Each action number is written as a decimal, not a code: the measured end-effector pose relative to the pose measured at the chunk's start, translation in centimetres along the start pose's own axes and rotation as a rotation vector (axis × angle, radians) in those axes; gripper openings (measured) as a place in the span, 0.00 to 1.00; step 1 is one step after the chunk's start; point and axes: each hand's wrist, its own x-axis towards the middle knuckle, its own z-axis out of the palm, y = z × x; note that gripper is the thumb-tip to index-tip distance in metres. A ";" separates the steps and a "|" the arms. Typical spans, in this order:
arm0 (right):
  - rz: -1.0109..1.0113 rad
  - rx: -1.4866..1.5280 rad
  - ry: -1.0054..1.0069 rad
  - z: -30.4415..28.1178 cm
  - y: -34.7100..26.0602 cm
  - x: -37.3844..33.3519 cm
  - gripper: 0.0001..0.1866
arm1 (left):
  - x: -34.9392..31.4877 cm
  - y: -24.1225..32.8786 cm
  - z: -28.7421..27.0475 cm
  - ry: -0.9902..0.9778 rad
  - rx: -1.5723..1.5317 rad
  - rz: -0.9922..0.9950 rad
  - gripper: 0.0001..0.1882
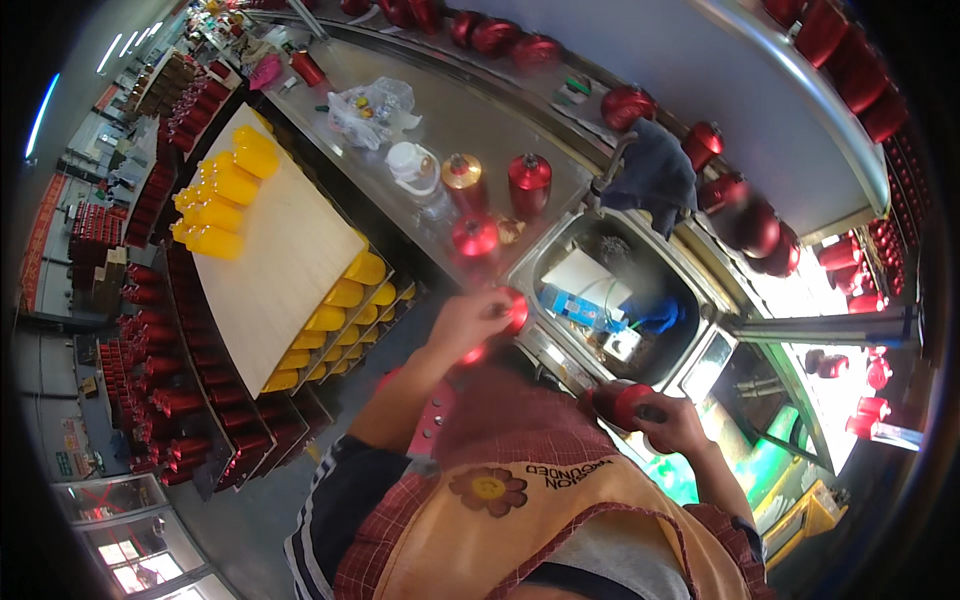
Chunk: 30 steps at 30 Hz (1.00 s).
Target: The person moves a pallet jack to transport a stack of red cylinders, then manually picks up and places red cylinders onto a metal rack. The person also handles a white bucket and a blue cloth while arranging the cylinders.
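One steel sink [522, 270] stood before the person. The left hand [468, 325], fingers curled, held a bright red glossy piece [517, 312] beside the sink's left rim. The right hand [674, 427], fingers wrapped, held a darker red, rounded, shiny piece [617, 403] near its front edge.

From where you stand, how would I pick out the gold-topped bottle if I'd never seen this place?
Find the metal sink, then the shiny metal counter running off toward the upper left. Near the sink, the gold-topped bottle stands between a white container with a handle and a red bottle. Its gold top sets it apart from both.
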 end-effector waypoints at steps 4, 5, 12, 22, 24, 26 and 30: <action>0.083 0.060 0.109 -5.1 -4.8 0.4 0.12 | -3.3 2.4 -9.3 0.022 -0.351 -0.168 0.07; 0.073 0.053 0.104 -7.1 -6.0 0.7 0.13 | -3.9 3.4 -12.8 0.053 -0.249 -0.238 0.08; -0.618 -0.112 0.732 -16.5 -16.9 11.7 0.20 | 0.5 9.7 -31.1 0.495 -0.105 -0.165 0.10; -0.359 -0.044 0.316 -10.0 -26.7 53.4 0.14 | 31.3 -8.0 -33.0 0.261 -0.247 -0.042 0.13; -0.289 0.000 0.292 -6.6 -24.6 59.2 0.15 | 35.6 -11.9 -31.5 0.211 0.085 0.035 0.14; -0.230 0.039 0.276 -3.1 -22.1 63.3 0.13 | 37.8 -15.0 -29.4 0.240 0.078 0.049 0.14; -0.186 -0.106 0.250 1.2 -17.4 68.1 0.17 | 40.0 -18.9 -27.3 0.216 0.019 0.013 0.14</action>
